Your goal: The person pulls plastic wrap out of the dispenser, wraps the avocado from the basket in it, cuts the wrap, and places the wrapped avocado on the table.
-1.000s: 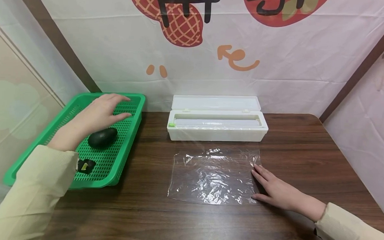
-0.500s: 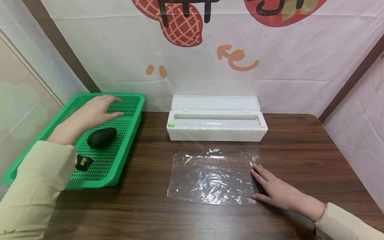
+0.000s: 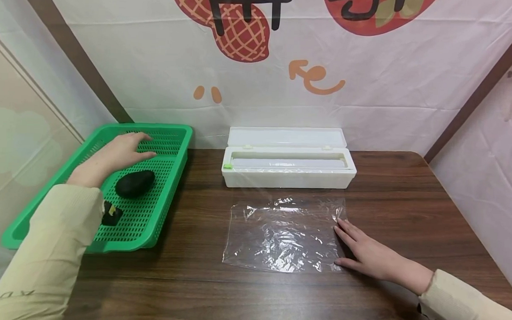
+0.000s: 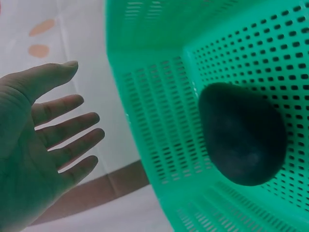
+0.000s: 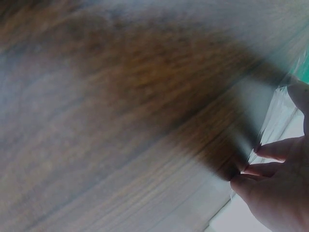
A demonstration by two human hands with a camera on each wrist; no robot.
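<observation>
My left hand (image 3: pixel 116 156) hovers over the green basket (image 3: pixel 167 216), fingers apart and nothing in them. Below it in the basket lies a dark, smooth, egg-shaped fruit or vegetable (image 3: pixel 135 184); the left wrist view shows that dark piece (image 4: pixel 241 134) to the right of the bare left hand (image 4: pixel 38 130). On the table, a sheet of clear plastic wrap (image 3: pixel 285 238) is spread flat. My right hand (image 3: pixel 369 253) rests its fingertips along the right edge of the wrap, fingers extended. In the right wrist view, fingertips of the right hand (image 5: pixel 277 179) touch the film's edge.
A white wrap dispenser box (image 3: pixel 289 177) with its lid raised stands at the back of the brown wooden table (image 3: pixel 255 301); a small green slider (image 3: pixel 228 166) sits at its left end. A printed curtain (image 3: pixel 258 103) hangs right behind. A small black device (image 3: pixel 111 214) sits under the left cuff.
My left hand has drifted left over the basket, away from its right rim, uncovering more of the dark piece. The right hand and the wrap stay where they were.
</observation>
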